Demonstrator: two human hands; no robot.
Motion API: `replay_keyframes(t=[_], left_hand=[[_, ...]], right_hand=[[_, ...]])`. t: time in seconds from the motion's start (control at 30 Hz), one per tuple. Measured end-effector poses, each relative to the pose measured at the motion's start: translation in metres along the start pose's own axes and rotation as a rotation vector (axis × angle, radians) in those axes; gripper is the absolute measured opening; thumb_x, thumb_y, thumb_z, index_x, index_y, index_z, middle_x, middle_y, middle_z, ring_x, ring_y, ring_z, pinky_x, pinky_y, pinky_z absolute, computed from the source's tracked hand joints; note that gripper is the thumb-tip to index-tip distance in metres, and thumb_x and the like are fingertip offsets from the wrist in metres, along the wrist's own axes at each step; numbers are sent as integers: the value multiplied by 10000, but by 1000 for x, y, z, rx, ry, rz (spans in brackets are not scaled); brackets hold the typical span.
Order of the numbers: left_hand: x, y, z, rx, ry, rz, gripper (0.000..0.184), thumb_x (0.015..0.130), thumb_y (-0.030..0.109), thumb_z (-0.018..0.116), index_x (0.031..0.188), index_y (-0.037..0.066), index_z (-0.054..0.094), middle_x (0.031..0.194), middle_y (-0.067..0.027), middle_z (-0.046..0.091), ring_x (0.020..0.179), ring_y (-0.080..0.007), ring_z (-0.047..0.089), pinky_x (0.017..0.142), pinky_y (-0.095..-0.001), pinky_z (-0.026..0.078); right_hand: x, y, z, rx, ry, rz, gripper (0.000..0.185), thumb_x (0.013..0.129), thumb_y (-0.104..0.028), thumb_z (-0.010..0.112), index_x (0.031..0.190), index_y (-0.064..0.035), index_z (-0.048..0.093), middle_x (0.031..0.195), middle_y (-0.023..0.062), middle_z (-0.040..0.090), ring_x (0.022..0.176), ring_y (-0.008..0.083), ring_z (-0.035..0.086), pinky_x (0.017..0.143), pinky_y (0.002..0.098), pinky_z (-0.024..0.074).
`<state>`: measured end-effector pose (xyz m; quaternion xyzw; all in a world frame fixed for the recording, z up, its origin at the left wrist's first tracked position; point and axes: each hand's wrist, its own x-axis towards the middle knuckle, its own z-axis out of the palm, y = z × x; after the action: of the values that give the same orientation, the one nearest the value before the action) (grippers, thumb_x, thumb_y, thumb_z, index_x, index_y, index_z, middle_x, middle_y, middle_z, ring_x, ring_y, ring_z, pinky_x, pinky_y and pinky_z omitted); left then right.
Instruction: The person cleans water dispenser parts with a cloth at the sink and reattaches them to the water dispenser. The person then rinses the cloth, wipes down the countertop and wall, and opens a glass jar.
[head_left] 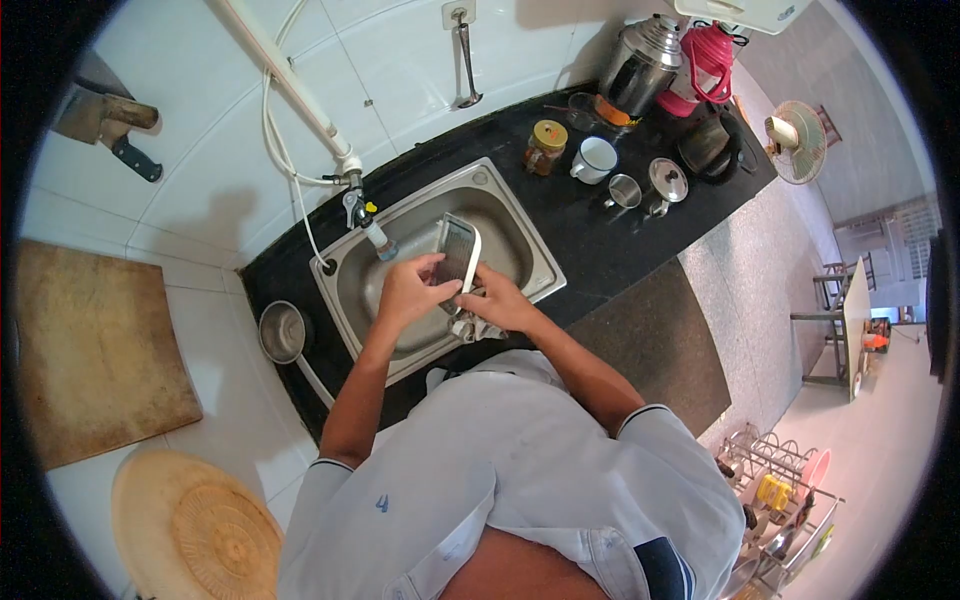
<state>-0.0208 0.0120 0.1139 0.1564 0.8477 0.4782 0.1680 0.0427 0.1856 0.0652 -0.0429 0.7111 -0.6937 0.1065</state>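
Observation:
Both my hands hold a flat panel (458, 245) with a dark, mesh-like face and a white rim, tilted on edge above the sink (545, 275). Its exact kind I cannot make out. My left hand (412, 290) grips the near left side, thumb and fingers pinched on it. On the right, my right hand (498, 300) closes round the lower white edge. Just below the fingers a crumpled greyish cloth (478, 328) lies against the sink's near side; whether a hand touches it is unclear. Left of the panel, the faucet (375, 235) points down into the basin.
A long-handled pot (283, 332) sits left of the sink. On the black counter to the right stand a yellow-lidded jar (545, 148), a white enamel mug (595, 160), a metal cup (623, 192), a steel urn (640, 70) and a pink thermos (708, 65). A ladle (466, 70) hangs on the wall.

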Motion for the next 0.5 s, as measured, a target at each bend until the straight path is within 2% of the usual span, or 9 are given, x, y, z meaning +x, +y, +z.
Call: replay_keyframes(t=[0.13, 0.23, 0.4, 0.5], left_hand=[[1, -7, 4, -70, 44, 17, 519, 642, 214, 800, 1062, -35, 627, 869, -132, 689, 748, -143, 649, 674, -268, 510], [2, -15, 6, -73, 5, -40, 518, 649, 154, 809, 1085, -46, 613, 920, -131, 682, 810, -142, 639, 730, -269, 508], [3, -22, 11, 0, 26, 2, 514, 644, 157, 814, 1070, -51, 616, 878, -112, 682, 761, -126, 629, 676, -261, 507], [0, -14, 10, 41, 24, 0, 494, 649, 169, 807, 1059, -39, 626, 856, -104, 682, 734, -128, 628, 661, -263, 502]], right_hand=[[0, 2, 1, 18, -5, -47, 497, 793, -67, 637, 1244, -7, 438, 1037, 120, 606, 970, 193, 586, 839, 336, 464], [1, 5, 0, 17, -22, -47, 503, 794, -46, 631, 1252, -6, 430, 1046, 117, 602, 970, 194, 584, 842, 337, 464], [-1, 1, 0, 38, -25, -70, 504, 795, -26, 624, 1258, -6, 427, 1057, 114, 598, 971, 191, 581, 852, 336, 462], [-2, -1, -1, 62, -49, -1, 506, 792, -19, 624, 1258, -6, 428, 1060, 111, 597, 981, 192, 576, 860, 333, 458]])
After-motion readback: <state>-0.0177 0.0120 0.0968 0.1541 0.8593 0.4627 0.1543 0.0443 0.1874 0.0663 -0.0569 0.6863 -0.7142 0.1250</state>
